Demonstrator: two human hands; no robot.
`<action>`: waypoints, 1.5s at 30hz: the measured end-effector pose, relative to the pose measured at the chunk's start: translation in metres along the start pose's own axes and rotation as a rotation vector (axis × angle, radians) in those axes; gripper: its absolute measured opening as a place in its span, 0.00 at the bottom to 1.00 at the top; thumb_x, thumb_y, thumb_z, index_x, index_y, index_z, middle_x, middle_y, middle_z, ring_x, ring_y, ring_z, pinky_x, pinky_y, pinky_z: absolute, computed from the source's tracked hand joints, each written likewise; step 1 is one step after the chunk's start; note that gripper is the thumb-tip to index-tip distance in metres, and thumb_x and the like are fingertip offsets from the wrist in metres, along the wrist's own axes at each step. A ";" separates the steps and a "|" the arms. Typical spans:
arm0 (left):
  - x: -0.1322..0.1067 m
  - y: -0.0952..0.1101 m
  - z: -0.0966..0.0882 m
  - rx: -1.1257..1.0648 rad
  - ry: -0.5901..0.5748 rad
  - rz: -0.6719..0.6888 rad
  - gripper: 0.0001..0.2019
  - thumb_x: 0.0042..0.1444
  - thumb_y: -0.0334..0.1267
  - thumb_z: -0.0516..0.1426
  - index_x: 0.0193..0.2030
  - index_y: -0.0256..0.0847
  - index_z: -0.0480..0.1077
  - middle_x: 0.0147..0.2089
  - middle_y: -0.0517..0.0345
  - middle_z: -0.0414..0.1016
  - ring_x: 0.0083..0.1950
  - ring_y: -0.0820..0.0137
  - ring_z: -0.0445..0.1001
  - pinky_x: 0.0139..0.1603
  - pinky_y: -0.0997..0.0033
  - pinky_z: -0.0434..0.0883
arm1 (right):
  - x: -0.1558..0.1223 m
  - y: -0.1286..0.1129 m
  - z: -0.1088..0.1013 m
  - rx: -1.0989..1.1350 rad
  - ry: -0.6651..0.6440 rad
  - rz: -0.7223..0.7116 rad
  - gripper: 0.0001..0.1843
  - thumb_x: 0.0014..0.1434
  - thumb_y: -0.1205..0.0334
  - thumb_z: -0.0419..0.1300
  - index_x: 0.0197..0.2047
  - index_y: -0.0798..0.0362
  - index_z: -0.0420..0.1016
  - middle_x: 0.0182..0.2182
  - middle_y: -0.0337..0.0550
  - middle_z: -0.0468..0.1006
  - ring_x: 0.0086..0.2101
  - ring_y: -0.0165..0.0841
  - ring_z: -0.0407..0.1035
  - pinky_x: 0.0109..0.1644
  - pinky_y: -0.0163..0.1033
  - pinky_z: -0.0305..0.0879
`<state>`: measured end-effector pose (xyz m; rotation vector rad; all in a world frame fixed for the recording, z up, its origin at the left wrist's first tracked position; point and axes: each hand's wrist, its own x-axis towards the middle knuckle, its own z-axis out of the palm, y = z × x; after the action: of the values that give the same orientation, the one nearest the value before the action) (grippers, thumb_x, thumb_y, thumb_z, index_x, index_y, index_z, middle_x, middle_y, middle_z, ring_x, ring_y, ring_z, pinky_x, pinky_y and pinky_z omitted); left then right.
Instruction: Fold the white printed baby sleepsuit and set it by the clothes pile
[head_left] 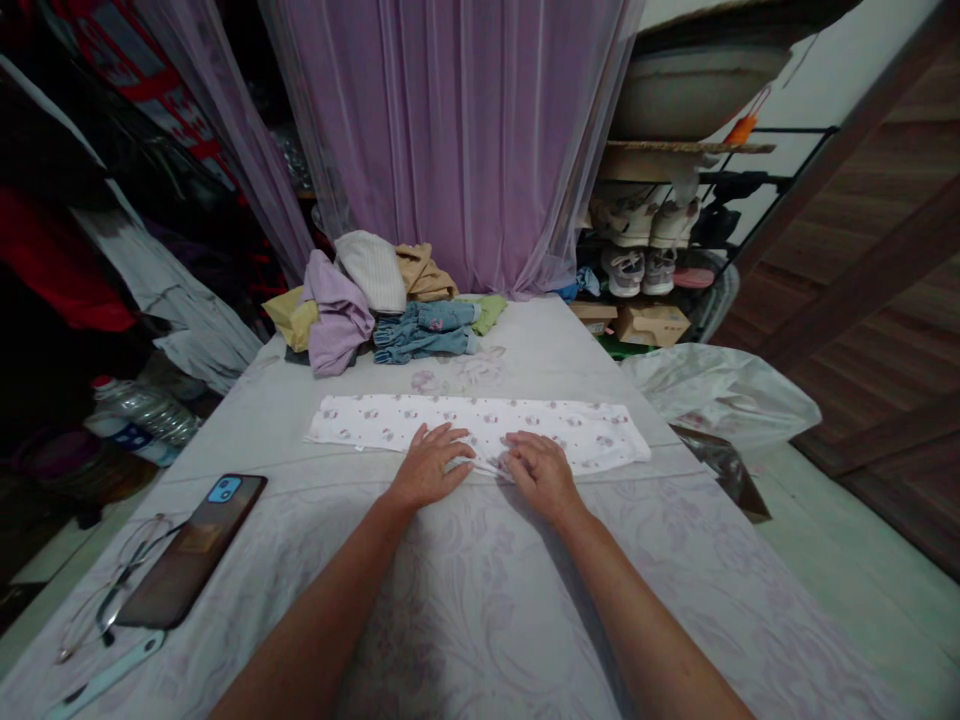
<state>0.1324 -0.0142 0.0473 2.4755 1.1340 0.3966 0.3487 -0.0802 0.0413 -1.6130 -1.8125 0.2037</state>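
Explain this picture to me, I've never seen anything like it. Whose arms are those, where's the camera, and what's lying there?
There's no machine here. This one picture comes from a camera worn on a person's head, looking forward and down, so their own bare arms reach in from the bottom. Their left hand and right hand rest on a long folded strip of white patterned cloth, without clearly gripping it. It lies on a pale floral cover. Beyond it sit folded jeans among other clothes. To the left lie a phone and glasses.
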 end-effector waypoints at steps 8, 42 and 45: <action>0.003 -0.007 0.006 -0.017 0.071 -0.050 0.16 0.67 0.43 0.46 0.49 0.50 0.75 0.63 0.59 0.72 0.69 0.66 0.61 0.73 0.50 0.47 | 0.049 -0.021 0.026 -0.285 -0.214 0.099 0.25 0.65 0.55 0.51 0.63 0.53 0.68 0.66 0.55 0.63 0.64 0.45 0.57 0.66 0.56 0.52; -0.021 -0.165 -0.130 -0.108 0.090 -1.038 0.13 0.51 0.50 0.60 0.30 0.41 0.71 0.35 0.47 0.80 0.41 0.57 0.78 0.37 0.66 0.70 | 0.031 -0.024 0.030 -0.533 -0.441 0.106 0.32 0.68 0.47 0.43 0.71 0.48 0.55 0.71 0.51 0.50 0.69 0.47 0.42 0.68 0.63 0.38; -0.023 -0.170 -0.136 -0.251 0.046 -1.102 0.20 0.52 0.57 0.59 0.23 0.42 0.67 0.23 0.49 0.74 0.32 0.57 0.77 0.30 0.65 0.69 | 0.031 -0.022 0.032 -0.527 -0.437 0.111 0.32 0.68 0.46 0.43 0.71 0.48 0.55 0.71 0.51 0.50 0.69 0.47 0.42 0.68 0.64 0.38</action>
<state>-0.0489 0.1005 0.0878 1.3259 2.0617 0.2238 0.3128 -0.0464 0.0412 -2.1680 -2.2385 0.1410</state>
